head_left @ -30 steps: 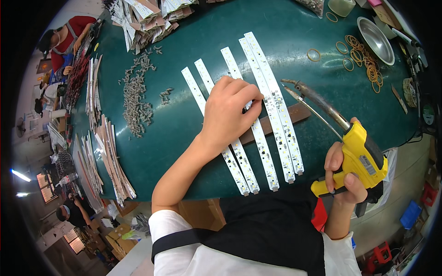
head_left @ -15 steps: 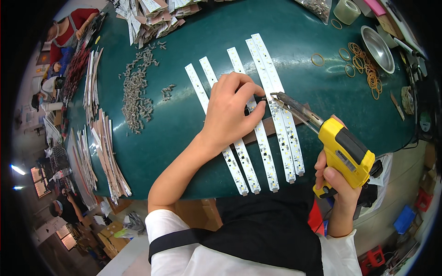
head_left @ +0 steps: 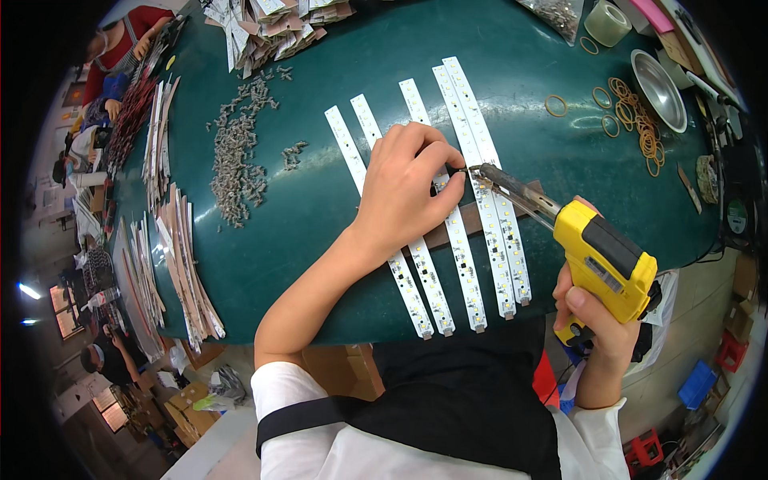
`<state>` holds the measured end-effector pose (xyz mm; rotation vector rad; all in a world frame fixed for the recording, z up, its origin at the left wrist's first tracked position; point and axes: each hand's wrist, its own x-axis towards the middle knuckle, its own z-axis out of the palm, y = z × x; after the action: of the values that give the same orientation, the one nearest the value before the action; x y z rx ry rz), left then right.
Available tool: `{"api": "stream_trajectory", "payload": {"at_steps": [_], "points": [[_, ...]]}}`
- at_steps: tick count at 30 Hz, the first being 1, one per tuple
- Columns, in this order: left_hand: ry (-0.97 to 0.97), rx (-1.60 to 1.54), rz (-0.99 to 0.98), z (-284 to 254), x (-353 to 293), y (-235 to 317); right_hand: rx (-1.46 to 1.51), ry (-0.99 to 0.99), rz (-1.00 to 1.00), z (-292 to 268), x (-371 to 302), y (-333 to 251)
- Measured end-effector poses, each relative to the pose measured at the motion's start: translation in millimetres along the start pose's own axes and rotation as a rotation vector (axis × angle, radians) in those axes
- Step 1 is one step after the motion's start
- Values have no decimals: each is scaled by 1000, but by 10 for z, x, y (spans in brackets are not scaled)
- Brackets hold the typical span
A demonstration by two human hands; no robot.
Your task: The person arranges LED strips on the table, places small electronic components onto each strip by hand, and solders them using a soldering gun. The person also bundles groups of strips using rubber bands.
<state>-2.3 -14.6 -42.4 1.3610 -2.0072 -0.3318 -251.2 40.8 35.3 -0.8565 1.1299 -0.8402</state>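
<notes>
On our smooth green tabletop [head_left: 300, 228], open room separates the rough grey heap [head_left: 238, 174] from slim white strips [head_left: 466, 268] ending by the near edge. Our left hand [head_left: 404, 188] pinches a tiny dark piece [head_left: 455, 170] above them; our right hand [head_left: 596, 316] grips the yellow soldering gun [head_left: 612, 262].

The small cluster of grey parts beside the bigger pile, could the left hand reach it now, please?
Probably yes: only flat white strips and tabletop lie between the left hand and the cluster, though that hand's fingers look occupied.
</notes>
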Motion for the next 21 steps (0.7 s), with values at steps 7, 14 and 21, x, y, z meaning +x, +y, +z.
{"api": "stream_trajectory", "payload": {"at_steps": [7, 14, 21], "points": [[-30, -8, -49, -51, -18, -32, 53, -61, -96, -19, 18, 41], [-22, -17, -5, -20, 60, 37, 507, -66, -343, -706, 166, 254], [-108, -25, -44, 97, -131, -270, 948, 6, -299, -886, 467, 769]]}}
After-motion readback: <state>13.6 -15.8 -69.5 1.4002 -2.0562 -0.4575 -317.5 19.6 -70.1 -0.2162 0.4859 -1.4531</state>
